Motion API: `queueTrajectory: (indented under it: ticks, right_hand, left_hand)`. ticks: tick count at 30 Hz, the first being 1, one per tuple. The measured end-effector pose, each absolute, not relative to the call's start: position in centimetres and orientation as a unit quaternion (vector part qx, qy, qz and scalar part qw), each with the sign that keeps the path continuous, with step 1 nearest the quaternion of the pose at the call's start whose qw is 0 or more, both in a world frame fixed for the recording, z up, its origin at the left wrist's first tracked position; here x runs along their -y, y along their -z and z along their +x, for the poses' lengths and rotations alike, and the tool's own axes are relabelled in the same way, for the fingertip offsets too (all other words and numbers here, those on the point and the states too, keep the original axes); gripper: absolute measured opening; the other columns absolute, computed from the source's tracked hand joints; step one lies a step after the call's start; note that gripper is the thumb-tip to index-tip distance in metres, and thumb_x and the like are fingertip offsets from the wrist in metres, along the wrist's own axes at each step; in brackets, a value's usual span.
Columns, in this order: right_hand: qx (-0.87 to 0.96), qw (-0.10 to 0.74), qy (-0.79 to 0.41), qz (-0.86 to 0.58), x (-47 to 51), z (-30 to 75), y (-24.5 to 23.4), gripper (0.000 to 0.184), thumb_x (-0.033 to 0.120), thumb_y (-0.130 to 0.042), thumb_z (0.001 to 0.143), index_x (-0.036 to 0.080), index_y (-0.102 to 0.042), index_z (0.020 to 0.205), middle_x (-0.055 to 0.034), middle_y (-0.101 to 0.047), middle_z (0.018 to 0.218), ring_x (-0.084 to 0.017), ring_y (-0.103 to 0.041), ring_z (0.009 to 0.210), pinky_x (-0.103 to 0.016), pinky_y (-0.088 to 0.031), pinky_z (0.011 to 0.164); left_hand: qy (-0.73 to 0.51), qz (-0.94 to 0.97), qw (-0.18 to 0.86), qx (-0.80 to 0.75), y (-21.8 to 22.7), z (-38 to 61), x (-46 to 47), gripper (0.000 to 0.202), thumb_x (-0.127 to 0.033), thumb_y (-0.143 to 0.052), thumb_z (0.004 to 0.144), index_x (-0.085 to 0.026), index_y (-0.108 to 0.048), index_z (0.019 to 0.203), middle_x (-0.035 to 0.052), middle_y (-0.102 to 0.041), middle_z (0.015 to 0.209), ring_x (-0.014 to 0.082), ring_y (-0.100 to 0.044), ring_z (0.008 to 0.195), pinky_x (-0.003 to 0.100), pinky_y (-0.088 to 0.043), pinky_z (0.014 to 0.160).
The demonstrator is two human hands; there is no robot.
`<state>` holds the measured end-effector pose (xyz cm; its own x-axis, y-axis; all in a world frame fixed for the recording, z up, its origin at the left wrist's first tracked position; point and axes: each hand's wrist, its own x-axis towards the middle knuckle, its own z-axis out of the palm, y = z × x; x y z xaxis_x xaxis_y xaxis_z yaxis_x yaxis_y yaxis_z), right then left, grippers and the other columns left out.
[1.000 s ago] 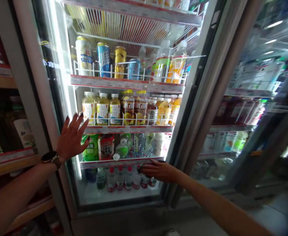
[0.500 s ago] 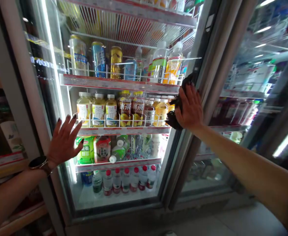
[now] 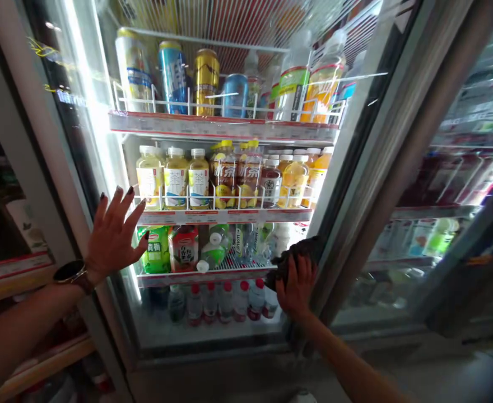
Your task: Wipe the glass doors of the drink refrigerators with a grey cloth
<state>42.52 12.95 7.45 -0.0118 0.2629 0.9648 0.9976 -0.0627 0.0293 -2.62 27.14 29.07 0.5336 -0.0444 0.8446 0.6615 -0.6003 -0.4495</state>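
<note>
My left hand (image 3: 114, 235) lies flat and spread on the glass door (image 3: 103, 140) of a lit drinks cooler, near its left frame, with a watch (image 3: 72, 273) on the wrist. My right hand (image 3: 296, 288) presses a dark cloth (image 3: 292, 258) against the glass low on the door's right side, fingers flat over the cloth. Behind the glass stand shelves of cans (image 3: 207, 81), yellow tea bottles (image 3: 175, 178) and small red-capped bottles (image 3: 225, 299).
A second glass door (image 3: 448, 184) stands to the right, beyond a metal frame post (image 3: 381, 184). Wooden shelves (image 3: 19, 274) with goods are on the left. The floor (image 3: 460, 369) shows at the bottom right.
My right hand with the cloth swept from the lower glass up to the right edge at mid height, then back down to the lower right. My left hand stayed on the glass.
</note>
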Motion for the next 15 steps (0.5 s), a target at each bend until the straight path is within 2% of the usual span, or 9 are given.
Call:
queueTrajectory:
  ticks: [3,6,11,15]
  right_hand:
    - [0.584,0.361,0.443,-0.576,-12.1,42.7,-5.8,0.083,0.029,-0.053,0.097,0.022,-0.014,0.170,-0.0195,-0.028,0.172,-0.045,-0.027,0.159,-0.076,-0.030,0.122]
    - [0.614,0.325,0.452,-0.559,-12.0,44.0,-8.7,0.082,0.025,-0.054,0.097,0.029,-0.016,0.169,-0.0159,-0.024,0.175,-0.044,-0.027,0.160,-0.075,-0.032,0.122]
    - [0.626,0.338,0.487,-0.506,-13.3,45.9,-21.7,0.077,0.022,-0.048,0.099,0.032,-0.016,0.169,-0.0126,-0.020,0.177,-0.041,-0.024,0.161,-0.073,-0.031,0.124]
    - [0.620,0.360,0.514,-0.471,-14.6,45.6,-33.1,0.072,0.025,-0.044,0.101,0.032,-0.019,0.169,-0.0100,-0.022,0.177,-0.037,-0.022,0.163,-0.070,-0.027,0.127]
  left_hand:
    - [0.440,-0.778,0.407,0.189,-29.1,-2.6,-27.1,0.096,-0.032,-0.067,0.092,-0.028,-0.012,0.170,0.0100,-0.018,0.176,0.0374,-0.021,0.162,0.062,-0.022,0.132]
    - [0.439,-0.780,0.403,0.194,-29.0,-2.6,-27.1,0.094,-0.033,-0.065,0.094,-0.028,-0.010,0.170,0.0098,-0.016,0.176,0.0363,-0.020,0.162,0.061,-0.021,0.132]
    - [0.442,-0.784,0.390,0.195,-28.9,-2.7,-27.1,0.090,-0.035,-0.061,0.097,-0.029,-0.009,0.170,0.0051,-0.011,0.177,0.0341,-0.018,0.163,0.057,-0.017,0.135]
    - [0.451,-0.780,0.391,0.191,-28.9,-2.6,-27.0,0.089,-0.035,-0.062,0.097,-0.027,-0.012,0.170,0.0082,-0.017,0.176,0.0340,-0.020,0.162,0.057,-0.019,0.134]
